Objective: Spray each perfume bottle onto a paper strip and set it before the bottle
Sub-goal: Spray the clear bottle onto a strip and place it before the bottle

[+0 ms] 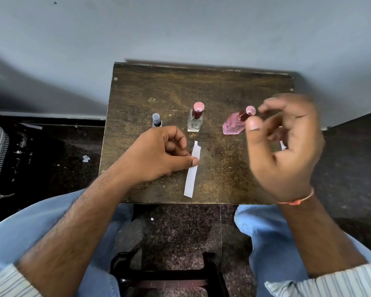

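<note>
Three perfume bottles stand in a row on a small dark wooden table (pixel 159 88): a small one with a grey cap (pixel 156 120) at left, a clear square one with a dark red cap (pixel 195 123) in the middle, and a pink one with a pink cap (pixel 232 126) at right. A white paper strip (pixel 190 183) lies in front of the middle bottle. My left hand (pixel 159 155) pinches the strip near its far end, thumb on top. My right hand (pixel 287 146) hovers blurred beside the pink bottle, fingers loosely curled, holding nothing.
A bit of white paper (pixel 283 145) shows on the table behind my right hand. A grey wall rises just beyond the table. My knees in blue jeans flank the near edge, with a dark stool (pixel 169 275) and speckled floor below.
</note>
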Tool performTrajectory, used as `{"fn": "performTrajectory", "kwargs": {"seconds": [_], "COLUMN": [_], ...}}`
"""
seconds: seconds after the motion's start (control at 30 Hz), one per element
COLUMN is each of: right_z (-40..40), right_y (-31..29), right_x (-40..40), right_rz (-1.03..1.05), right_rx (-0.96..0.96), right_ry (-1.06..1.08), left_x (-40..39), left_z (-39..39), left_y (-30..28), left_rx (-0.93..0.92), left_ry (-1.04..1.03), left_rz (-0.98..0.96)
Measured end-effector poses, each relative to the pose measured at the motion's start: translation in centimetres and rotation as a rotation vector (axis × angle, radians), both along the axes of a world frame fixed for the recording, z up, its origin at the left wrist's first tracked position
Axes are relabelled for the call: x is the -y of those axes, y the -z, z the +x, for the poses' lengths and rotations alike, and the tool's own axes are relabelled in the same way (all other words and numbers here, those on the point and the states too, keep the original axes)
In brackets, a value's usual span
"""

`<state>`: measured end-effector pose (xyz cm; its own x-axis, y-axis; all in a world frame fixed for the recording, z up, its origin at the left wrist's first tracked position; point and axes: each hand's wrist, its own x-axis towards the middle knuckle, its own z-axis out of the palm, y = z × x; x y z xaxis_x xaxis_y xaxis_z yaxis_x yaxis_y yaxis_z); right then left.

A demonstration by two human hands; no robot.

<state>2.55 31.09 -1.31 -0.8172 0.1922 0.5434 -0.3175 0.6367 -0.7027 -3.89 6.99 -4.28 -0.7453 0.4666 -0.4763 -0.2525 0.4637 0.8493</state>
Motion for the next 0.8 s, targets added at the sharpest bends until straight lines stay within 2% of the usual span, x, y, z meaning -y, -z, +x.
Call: {"fn": "performTrajectory", "kwargs": {"seconds": [0.1,0.27,0.53,0.8], "right_z": [-0.2,-0.6,-2.1,-2.6], "right_y": [0.5,2.2,4.7,5.4], "right_x": [2.9,5.5,6.0,6.0], "right_rz": [0.010,0.015,0.020,0.109], "right_rx": [0.071,0.275,0.451,0.428], "right_ry": [-0.095,-0.128,-0.067,0.019], "left_x": [0.4,1.1,2.2,2.3], "left_z": [0.0,-0.1,-0.1,0.1], "left_y": [-0.1,0.2,-0.1,-0.7], "left_rx": [-0.028,-0.080,-0.120,-0.146], "left_ry": [0.043,0.061,0.121,0.119], "left_rz": [0.014,0.071,0.048,-0.034]}}
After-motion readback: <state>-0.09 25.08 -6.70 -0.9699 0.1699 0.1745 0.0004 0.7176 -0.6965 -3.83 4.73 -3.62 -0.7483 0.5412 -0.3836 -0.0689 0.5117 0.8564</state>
